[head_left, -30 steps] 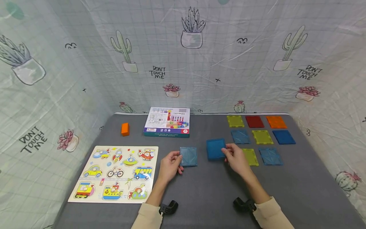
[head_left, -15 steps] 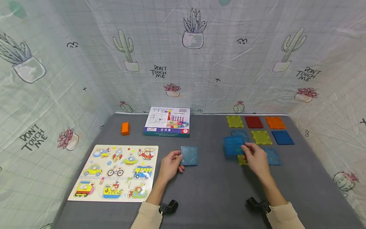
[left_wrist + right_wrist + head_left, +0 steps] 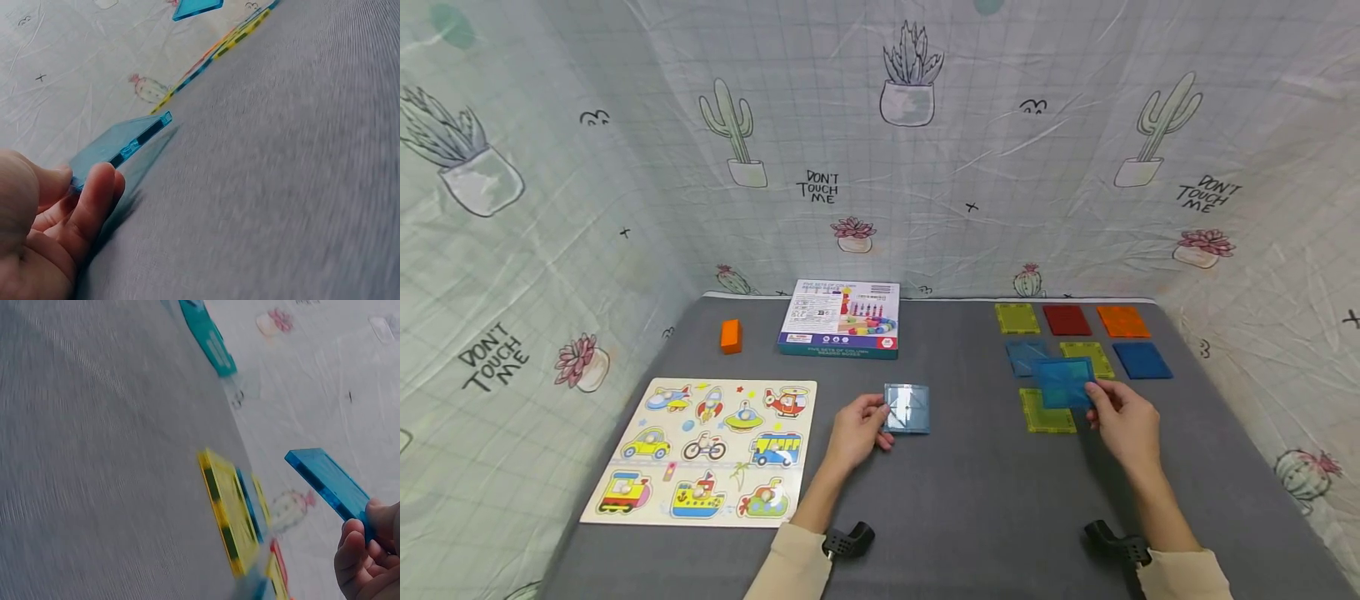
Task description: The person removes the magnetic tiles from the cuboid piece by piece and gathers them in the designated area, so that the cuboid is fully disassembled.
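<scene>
My left hand (image 3: 856, 435) pinches a pale blue see-through square magnetic tile (image 3: 910, 408) by its left edge. In the left wrist view that tile (image 3: 122, 140) is tilted and raised off the table, thumb on top and fingers beneath. Farther right, my right hand (image 3: 1129, 427) holds a deeper blue magnetic tile (image 3: 1063, 382) by its right corner, up in the air. The right wrist view shows this tile (image 3: 328, 481) between thumb and fingers. It overlaps a yellow-green tile (image 3: 1048, 413) and other tiles lying below. A light blue tile there is hidden behind my right hand.
Rows of flat tiles lie at the back right, among them a red tile (image 3: 1067, 321), an orange tile (image 3: 1123, 322) and a dark blue tile (image 3: 1142, 361). A picture puzzle board (image 3: 700, 454), an orange block (image 3: 731, 337) and a toy box (image 3: 838, 321) are on the left half.
My right hand has carried the blue tile to the right, from beside the pale tile to over the laid-out tiles. My left hand has shifted slightly right with its tile.
</scene>
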A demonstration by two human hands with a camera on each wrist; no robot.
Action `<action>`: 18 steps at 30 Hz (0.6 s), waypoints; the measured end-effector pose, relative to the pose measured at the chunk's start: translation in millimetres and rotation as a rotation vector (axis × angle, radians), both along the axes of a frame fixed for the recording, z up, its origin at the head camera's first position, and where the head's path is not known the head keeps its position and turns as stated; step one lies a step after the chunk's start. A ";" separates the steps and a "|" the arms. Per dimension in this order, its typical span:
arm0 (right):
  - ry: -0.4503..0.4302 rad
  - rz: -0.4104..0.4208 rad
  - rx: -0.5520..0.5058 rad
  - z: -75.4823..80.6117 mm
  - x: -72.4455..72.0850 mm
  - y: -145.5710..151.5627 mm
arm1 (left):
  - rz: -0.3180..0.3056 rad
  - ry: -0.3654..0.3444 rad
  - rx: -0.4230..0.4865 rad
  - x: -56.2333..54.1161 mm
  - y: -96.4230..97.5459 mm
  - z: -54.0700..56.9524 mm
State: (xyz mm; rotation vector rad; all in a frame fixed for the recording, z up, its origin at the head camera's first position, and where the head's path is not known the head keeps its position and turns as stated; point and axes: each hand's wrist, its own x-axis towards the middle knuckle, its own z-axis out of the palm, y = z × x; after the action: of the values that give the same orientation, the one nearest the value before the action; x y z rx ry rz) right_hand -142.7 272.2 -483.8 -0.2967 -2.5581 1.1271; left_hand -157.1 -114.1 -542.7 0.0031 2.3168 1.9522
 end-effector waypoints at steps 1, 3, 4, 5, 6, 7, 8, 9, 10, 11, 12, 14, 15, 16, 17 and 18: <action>-0.003 -0.013 0.006 0.5 0.4 3.9 | -0.005 -0.003 0.006 -0.3 2.0 0.2; -0.009 -0.037 0.014 0.7 1.2 11.6 | -0.018 0.003 0.018 -0.7 6.1 0.2; -0.008 -0.050 0.015 0.7 1.8 15.8 | -0.027 0.006 0.022 -1.0 8.7 0.5; -0.004 -0.063 0.013 0.6 2.3 19.9 | -0.033 0.006 0.028 -1.3 11.4 0.7; -0.001 -0.074 0.009 0.4 2.8 23.8 | -0.037 0.005 0.034 -1.5 14.0 0.7; 0.003 -0.084 0.004 0.0 3.3 27.7 | -0.039 0.001 0.035 -1.8 16.6 0.9; 0.009 -0.095 0.001 -0.3 3.7 31.5 | -0.043 -0.001 0.040 -2.0 19.2 0.9; 0.013 -0.105 -0.006 -0.8 4.1 35.2 | -0.047 -0.005 0.042 -2.2 21.7 0.9; 0.015 -0.120 -0.009 -1.0 4.3 39.1 | -0.054 -0.007 0.048 -2.6 24.2 0.4; 0.016 -0.133 -0.014 -1.4 4.6 42.9 | -0.056 -0.014 0.053 -2.7 26.5 0.1; 0.012 -0.144 -0.016 -1.8 5.0 47.0 | -0.061 -0.017 0.059 -2.9 28.7 -0.1; -0.004 -0.168 -0.029 -3.1 6.0 55.7 | -0.071 -0.024 0.073 -3.1 33.0 -0.2; -0.014 -0.183 -0.033 -3.7 6.5 60.4 | -0.078 -0.027 0.078 -3.2 35.0 -0.1; -0.024 -0.199 -0.034 -4.5 6.6 64.7 | -0.082 -0.031 0.086 -3.2 36.4 -0.3; -0.032 -0.213 -0.034 -5.5 6.7 69.0 | -0.085 -0.034 0.091 -2.8 37.7 0.2; -0.042 -0.226 -0.034 -6.6 6.7 73.5 | -0.089 -0.034 0.094 -2.7 39.0 0.3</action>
State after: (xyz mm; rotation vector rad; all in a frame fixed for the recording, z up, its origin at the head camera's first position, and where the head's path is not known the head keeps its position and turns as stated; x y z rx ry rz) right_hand -136.0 345.7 -490.5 -0.6069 -2.4668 1.0895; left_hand -159.8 -75.1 -542.4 0.0789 2.1628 1.9993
